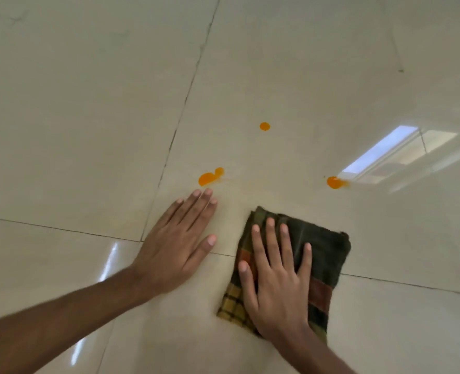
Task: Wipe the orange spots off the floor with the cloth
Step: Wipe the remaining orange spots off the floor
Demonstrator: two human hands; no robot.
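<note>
- Underneath the right hand [276,282] lay the cloth [323,260], a folded dark checked piece flat on the floor [88,117], straddling a tile joint.
- Right hand was pressed palm-down on the cloth's near-left part, fingers spread and straight, gripping nothing; forearm entered from the bottom edge.
- Left hand [177,244] was flat on bare tile just left of the cloth, not touching it, fingers extended and close together, thumb out toward the cloth; it held nothing.
- Left forearm ran in from the lower-left corner.
- Orange spots: a double blob [210,177] just beyond the left fingertips; a small round one [264,126] farther off; a third [334,182] beyond the cloth to the right, beside a bright window reflection [385,152].
- Cloth touched none of the spots.
</note>
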